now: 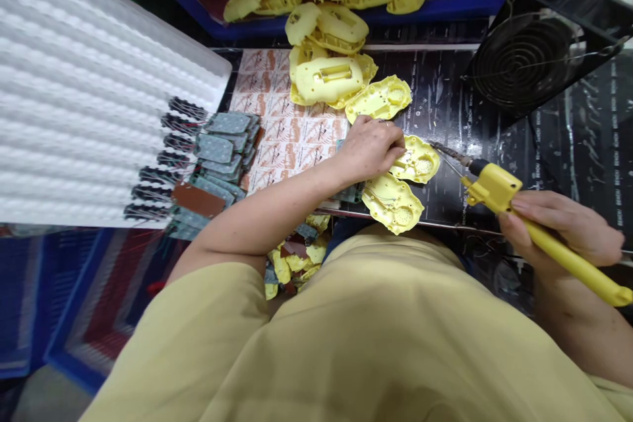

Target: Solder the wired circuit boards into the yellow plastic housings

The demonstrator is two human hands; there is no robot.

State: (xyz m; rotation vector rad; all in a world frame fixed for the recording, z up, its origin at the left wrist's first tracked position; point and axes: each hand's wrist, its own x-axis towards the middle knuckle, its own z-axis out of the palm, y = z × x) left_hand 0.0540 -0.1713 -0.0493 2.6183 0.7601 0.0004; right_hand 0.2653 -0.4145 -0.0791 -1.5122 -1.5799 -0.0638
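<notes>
In my right hand (564, 227) is a yellow soldering gun (494, 188), gripped by its handle. Its dark metal tip and thin wire feed tube point left, close to the edge of an open yellow plastic shell half (418, 159). My left hand (372, 148) has its fingers curled down at the left side of that shell half, and its fingertips are partly hidden. Just below lies another shell half (394, 203) with thin wires inside, overhanging the table's front edge. Above my left hand rests a further shell half (380, 99), hollow side up.
Circuit boards (227, 145) wired to black parts are piled at the left by a white ridged sheet (99, 92). Yellow shells are stacked behind, up to a blue-rimmed bin (465, 5). A black fan (524, 59) stands at the back right. Blue crates (69, 316) sit lower left.
</notes>
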